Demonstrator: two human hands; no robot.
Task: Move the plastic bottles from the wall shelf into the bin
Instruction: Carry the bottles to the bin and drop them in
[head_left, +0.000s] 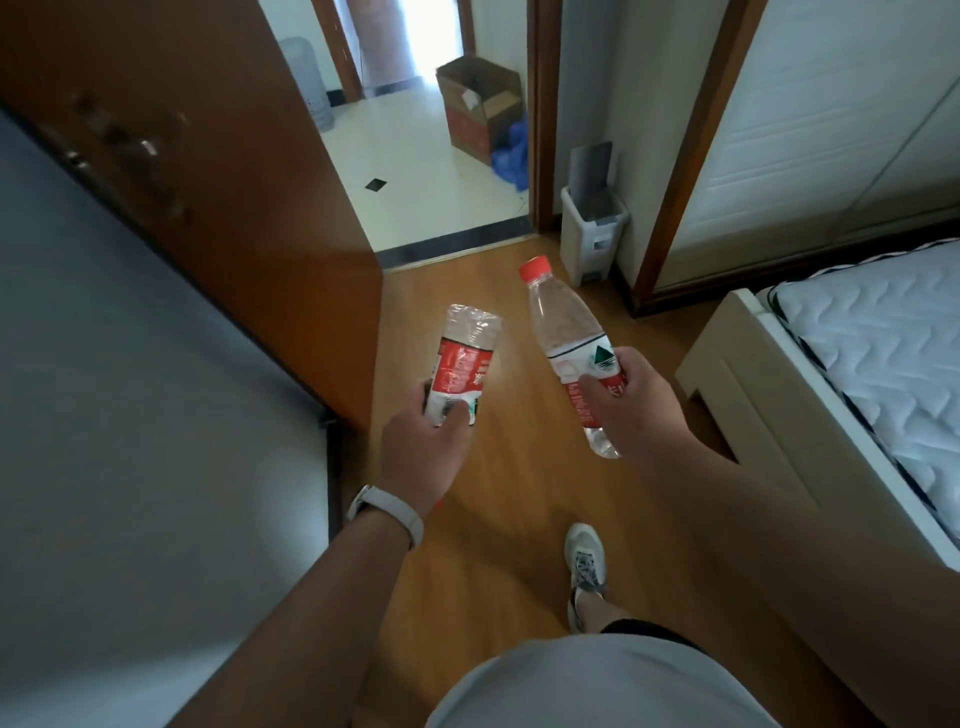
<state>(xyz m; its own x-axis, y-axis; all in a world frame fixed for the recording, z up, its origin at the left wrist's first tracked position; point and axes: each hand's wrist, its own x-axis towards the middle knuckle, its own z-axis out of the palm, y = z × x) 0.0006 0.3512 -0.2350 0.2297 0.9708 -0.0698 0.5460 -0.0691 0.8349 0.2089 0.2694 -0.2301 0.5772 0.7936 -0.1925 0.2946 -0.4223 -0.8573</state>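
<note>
My left hand (423, 447) grips a clear plastic bottle with a red label (462, 366), its base pointing away from me. In my right hand (631, 402) is a second clear bottle with a red cap (563, 332), cap end pointing forward. Both bottles hang over the wooden floor at waist height. A beige bin (589, 236) with its grey lid raised stands on the floor against the wall, ahead and slightly right of the right-hand bottle. No wall shelf is in view.
A brown door (249, 182) stands open on the left, with a tiled hallway behind it holding a cardboard box (480, 106). A bed with a white mattress (862, 353) fills the right side. A grey wall surface (130, 415) is close on my left. My shoe (587, 566) is on the floor.
</note>
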